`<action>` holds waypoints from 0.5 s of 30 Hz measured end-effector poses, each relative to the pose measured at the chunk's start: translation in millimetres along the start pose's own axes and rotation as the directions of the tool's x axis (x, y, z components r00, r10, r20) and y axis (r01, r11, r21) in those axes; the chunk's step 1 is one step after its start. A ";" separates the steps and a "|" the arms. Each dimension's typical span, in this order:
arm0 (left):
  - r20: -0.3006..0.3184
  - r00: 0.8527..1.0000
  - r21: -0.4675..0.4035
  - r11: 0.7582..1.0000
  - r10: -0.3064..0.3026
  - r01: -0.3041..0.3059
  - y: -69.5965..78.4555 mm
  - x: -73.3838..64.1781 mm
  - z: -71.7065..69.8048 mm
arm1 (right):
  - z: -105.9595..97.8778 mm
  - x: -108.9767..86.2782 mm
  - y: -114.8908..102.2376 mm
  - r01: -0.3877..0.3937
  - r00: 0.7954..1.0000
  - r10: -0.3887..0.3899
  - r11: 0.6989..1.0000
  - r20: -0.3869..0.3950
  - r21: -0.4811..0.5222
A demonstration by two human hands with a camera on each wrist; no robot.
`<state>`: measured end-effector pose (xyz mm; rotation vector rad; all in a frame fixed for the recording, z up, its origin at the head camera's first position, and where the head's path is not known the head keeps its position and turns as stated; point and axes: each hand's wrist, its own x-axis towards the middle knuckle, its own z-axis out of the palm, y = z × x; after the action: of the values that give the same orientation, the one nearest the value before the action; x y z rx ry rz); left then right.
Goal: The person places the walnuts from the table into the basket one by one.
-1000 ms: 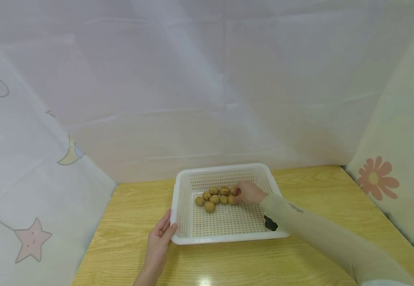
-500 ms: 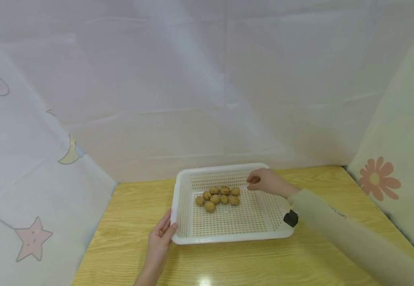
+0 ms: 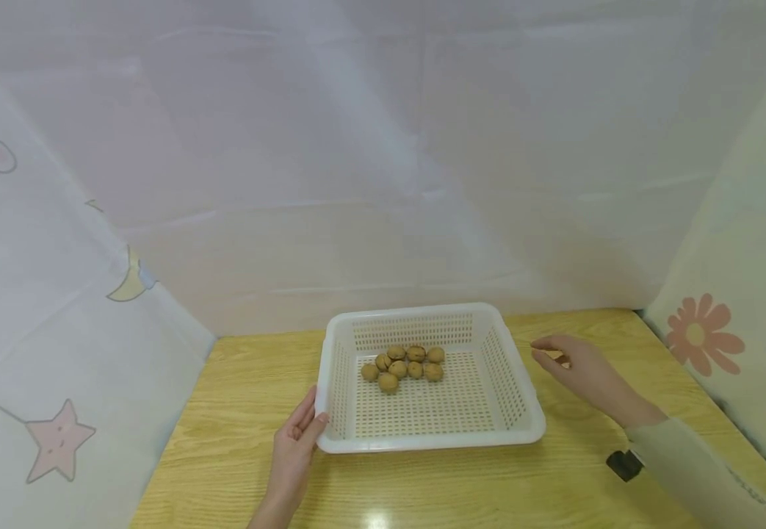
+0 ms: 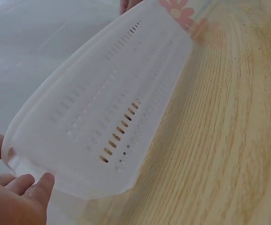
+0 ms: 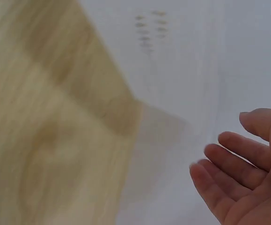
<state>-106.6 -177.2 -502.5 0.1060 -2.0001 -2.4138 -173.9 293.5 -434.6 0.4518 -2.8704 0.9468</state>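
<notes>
A white plastic basket (image 3: 432,443) with slotted walls stands on the wooden table. Several walnuts (image 3: 388,383) lie grouped on its floor, toward the left and back. At the basket's left side my left hand (image 3: 292,448) grips the rim, thumb over the edge and fingers against the outer wall. The left wrist view shows those fingers (image 4: 42,187) beneath the rim at one corner. Off the basket's right side, my right hand (image 3: 581,371) is over the table, holding nothing. Its fingers are loosely bent and apart from the thumb in the right wrist view.
The wooden table (image 3: 237,382) reaches back to a pale cloth backdrop (image 3: 383,184). Printed cloth panels with a star (image 3: 61,441) and a flower (image 3: 705,334) flank it left and right. A small black device (image 3: 624,465) is on my right wrist.
My right hand has left the walnuts, risen out of the basket and moved right, past its rim. The left hand and the basket stay in place.
</notes>
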 end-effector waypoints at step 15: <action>0.013 1.000 0.017 1.000 -0.005 0.005 0.1 1.0 -2.0 | 32.8 -33.5 43.9 -0.028 0.999 0.020 0.984 -0.049 -0.176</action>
<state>-107.5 -179.2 -502.8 0.0958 -2.0286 -2.4069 -155.0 316.0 -491.7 0.3747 -2.8892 0.6871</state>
